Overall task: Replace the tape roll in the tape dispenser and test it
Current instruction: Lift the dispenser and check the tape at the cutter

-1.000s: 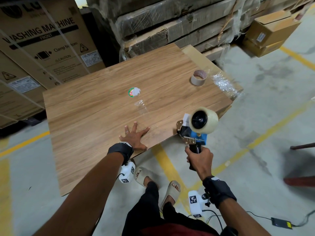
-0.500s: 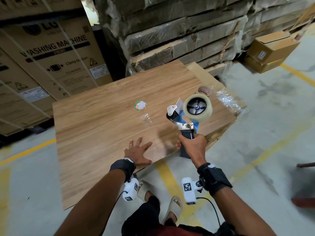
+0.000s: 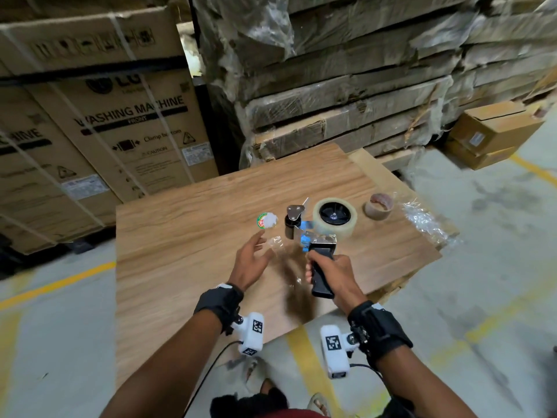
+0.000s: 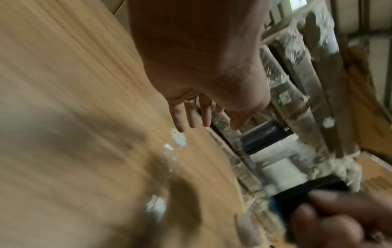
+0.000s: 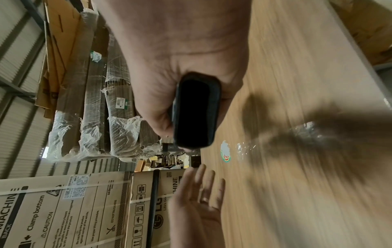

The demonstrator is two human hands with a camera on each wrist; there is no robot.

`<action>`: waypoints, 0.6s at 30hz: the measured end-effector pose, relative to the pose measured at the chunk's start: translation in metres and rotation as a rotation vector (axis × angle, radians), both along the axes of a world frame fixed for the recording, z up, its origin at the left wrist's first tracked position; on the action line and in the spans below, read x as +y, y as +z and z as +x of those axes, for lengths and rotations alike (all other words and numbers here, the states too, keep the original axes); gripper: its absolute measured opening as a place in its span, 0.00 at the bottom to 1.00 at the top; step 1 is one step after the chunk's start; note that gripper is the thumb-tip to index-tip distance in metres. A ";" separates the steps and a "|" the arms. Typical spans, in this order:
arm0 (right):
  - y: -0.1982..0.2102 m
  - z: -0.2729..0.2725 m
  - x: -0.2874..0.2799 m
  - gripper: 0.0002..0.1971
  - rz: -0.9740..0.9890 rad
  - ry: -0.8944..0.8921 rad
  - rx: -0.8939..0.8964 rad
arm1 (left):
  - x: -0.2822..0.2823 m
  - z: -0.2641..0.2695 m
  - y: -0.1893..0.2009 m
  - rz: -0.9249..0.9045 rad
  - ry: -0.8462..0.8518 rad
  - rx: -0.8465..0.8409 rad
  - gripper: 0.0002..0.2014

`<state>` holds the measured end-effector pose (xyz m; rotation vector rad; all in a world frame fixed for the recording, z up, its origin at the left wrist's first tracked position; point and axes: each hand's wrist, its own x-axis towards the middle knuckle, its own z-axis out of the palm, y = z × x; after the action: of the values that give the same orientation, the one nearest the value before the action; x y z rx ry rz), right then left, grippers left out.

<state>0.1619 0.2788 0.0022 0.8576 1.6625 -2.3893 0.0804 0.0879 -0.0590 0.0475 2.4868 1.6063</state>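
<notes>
My right hand [image 3: 328,271] grips the black handle [image 5: 196,112] of the tape dispenser [image 3: 313,233] and holds it above the wooden table [image 3: 187,260]. A full clear tape roll [image 3: 335,218] sits on its hub, and the metal front plate and black roller [image 3: 292,220] point left. My left hand [image 3: 251,260] hovers open just left of the dispenser, with straight fingers [image 4: 186,115] and the palm turned toward it. An empty brown cardboard core [image 3: 379,206] lies on the table to the right of the roll.
A round green and white label [image 3: 266,220] and scraps of clear film [image 3: 275,244] lie near my left hand. Crumpled plastic wrap [image 3: 425,220] sits at the table's right edge. Washing-machine cartons [image 3: 120,137] and wrapped flat packs [image 3: 346,95] stand behind the table.
My right hand has carried the dispenser from beyond the table's near edge to over the table. My left hand has lifted off the tabletop and moved toward the dispenser.
</notes>
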 end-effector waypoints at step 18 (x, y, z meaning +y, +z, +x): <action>0.000 -0.071 -0.031 0.03 -0.050 0.004 -0.042 | 0.006 -0.086 0.035 0.264 -0.037 0.065 0.32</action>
<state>0.0914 0.2474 0.0023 0.8892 1.5804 -2.3824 -0.0054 0.0937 -0.0236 0.1827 2.2870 1.9345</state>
